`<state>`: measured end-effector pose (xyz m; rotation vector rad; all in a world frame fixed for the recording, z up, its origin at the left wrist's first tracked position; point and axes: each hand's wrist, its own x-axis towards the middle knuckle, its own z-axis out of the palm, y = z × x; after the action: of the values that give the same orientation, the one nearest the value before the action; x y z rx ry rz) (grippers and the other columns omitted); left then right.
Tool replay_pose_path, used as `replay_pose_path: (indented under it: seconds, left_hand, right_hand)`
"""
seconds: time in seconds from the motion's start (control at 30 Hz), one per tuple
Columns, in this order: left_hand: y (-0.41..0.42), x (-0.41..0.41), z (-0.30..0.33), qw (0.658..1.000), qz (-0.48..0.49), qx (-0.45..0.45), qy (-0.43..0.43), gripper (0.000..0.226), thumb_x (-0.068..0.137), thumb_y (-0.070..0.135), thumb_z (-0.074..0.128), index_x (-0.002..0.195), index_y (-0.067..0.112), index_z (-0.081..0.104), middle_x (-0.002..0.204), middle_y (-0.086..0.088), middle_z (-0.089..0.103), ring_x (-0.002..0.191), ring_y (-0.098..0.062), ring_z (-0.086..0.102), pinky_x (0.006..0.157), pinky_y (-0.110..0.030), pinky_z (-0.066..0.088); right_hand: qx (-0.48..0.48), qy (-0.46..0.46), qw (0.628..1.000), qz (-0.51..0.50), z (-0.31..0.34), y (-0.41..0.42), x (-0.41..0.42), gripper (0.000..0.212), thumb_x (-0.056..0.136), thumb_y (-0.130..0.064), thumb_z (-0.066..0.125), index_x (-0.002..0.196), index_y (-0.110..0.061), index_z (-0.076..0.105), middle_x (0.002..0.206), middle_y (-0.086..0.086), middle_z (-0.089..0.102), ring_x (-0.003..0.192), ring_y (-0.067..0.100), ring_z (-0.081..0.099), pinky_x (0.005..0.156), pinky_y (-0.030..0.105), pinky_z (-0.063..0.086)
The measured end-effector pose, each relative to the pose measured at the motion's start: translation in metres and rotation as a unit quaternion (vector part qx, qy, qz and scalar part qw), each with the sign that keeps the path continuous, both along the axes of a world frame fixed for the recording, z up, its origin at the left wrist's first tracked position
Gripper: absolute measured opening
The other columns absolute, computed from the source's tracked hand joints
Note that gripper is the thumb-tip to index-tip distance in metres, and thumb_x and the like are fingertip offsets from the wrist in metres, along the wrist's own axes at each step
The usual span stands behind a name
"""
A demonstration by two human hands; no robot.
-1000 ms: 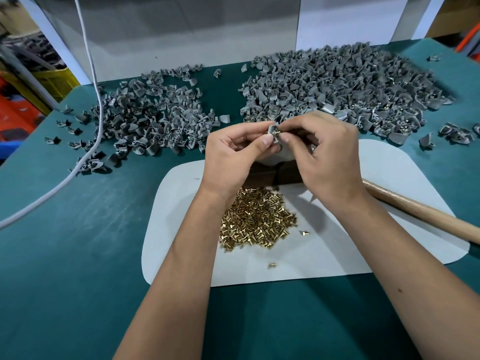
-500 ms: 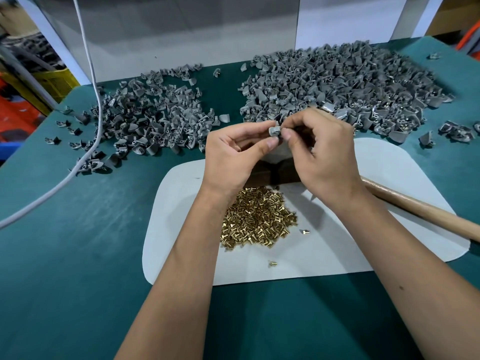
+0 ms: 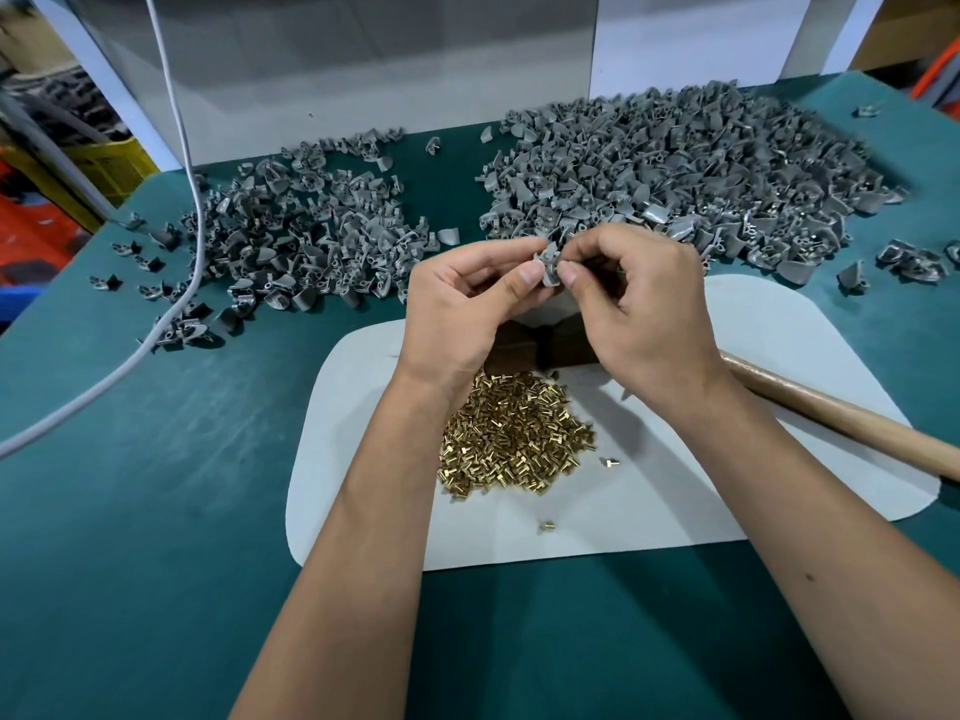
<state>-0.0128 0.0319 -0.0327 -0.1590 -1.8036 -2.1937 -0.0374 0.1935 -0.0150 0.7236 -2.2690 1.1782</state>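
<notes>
Fingers [image 3: 525, 277] of both hands close on one small grey plastic piece [image 3: 548, 262], held in the air above the far edge of a white mat [image 3: 727, 485]. The left hand [image 3: 462, 304] pinches the piece between thumb and forefinger from its left side. The right hand [image 3: 644, 314] pinches it the same way from the right, its other fingers curled loosely into the palm. The two thumb tips nearly meet on the near face of the piece. Whether anything is fitted inside it is too small to tell.

Under the wrists, on the mat, lies a heap of small brass inserts [image 3: 511, 433], with two stray ones [image 3: 610, 462] just beside it. A dark block [image 3: 540, 340] sits on the mat beneath the hands, and a wooden handle [image 3: 831, 413] runs off to the right from behind the right wrist. On the green table [image 3: 130, 511] beyond the mat are two spreads of matching grey pieces, a thinner left pile [image 3: 301, 236] and a larger right pile [image 3: 675, 168], well apart. A white cable [image 3: 176, 148] trails down across the left pile
</notes>
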Motion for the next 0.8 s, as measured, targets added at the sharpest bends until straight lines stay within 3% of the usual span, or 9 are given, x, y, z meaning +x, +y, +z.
replay_pose_path:
  seconds: [0.23,0.43,0.53,0.63,0.73,0.8]
  left_hand:
    - [0.001,-0.001,-0.001,1.000,0.018,-0.012,-0.001,0.025,0.082,-0.010,0.075,0.106,-0.002,0.075,0.095,-0.019,0.077,0.088,-0.028,0.073,0.085,-0.036,0.063]
    - [0.004,0.001,-0.001,0.999,0.032,-0.042,-0.004,0.025,0.081,-0.012,0.077,0.101,0.002,0.076,0.087,-0.007,0.078,0.084,-0.019,0.074,0.081,-0.031,0.063]
    - [0.006,-0.001,0.000,0.992,0.057,-0.116,0.006,0.025,0.080,-0.010,0.078,0.099,0.007,0.077,0.089,-0.006,0.077,0.085,-0.018,0.072,0.084,-0.032,0.061]
    - [0.011,0.000,0.001,0.980,0.076,-0.185,0.021,0.028,0.081,-0.007,0.078,0.100,0.014,0.077,0.095,-0.005,0.078,0.089,-0.015,0.074,0.085,-0.027,0.059]
    - [0.011,0.001,-0.002,0.967,0.091,-0.240,0.005,0.021,0.082,0.001,0.080,0.094,0.018,0.079,0.096,0.001,0.079,0.092,-0.012,0.075,0.090,-0.031,0.060]
    - [0.007,0.000,-0.003,0.951,0.109,-0.289,-0.020,0.014,0.081,0.006,0.083,0.088,0.018,0.080,0.098,0.005,0.078,0.096,-0.008,0.073,0.094,-0.029,0.058]
  right_hand:
    - [0.006,-0.030,0.999,-0.015,0.001,-0.001,0.001,0.005,0.089,-0.009,0.071,0.090,-0.008,0.075,0.081,-0.002,0.069,0.075,0.010,0.060,0.072,0.010,0.041]
    - [0.011,-0.050,0.998,-0.042,-0.001,-0.003,0.001,0.005,0.088,-0.010,0.071,0.090,-0.011,0.076,0.079,-0.007,0.067,0.073,0.009,0.059,0.070,0.003,0.039]
    - [0.029,-0.069,0.996,-0.052,0.002,-0.002,0.001,0.006,0.087,-0.009,0.072,0.090,-0.012,0.077,0.083,-0.002,0.071,0.076,0.012,0.062,0.072,0.012,0.042]
    - [0.066,-0.100,0.992,-0.036,0.011,0.009,-0.002,0.005,0.089,-0.015,0.073,0.092,-0.017,0.076,0.082,-0.004,0.069,0.076,0.011,0.062,0.068,0.001,0.037]
    - [0.177,-0.155,0.971,-0.053,0.021,0.041,-0.013,0.014,0.092,-0.031,0.073,0.081,-0.023,0.070,0.075,-0.008,0.066,0.069,0.008,0.060,0.062,0.015,0.041]
    - [0.304,-0.228,0.922,-0.075,0.027,0.067,-0.019,0.022,0.089,-0.037,0.075,0.077,-0.021,0.067,0.076,-0.005,0.068,0.070,0.008,0.059,0.061,0.027,0.043]
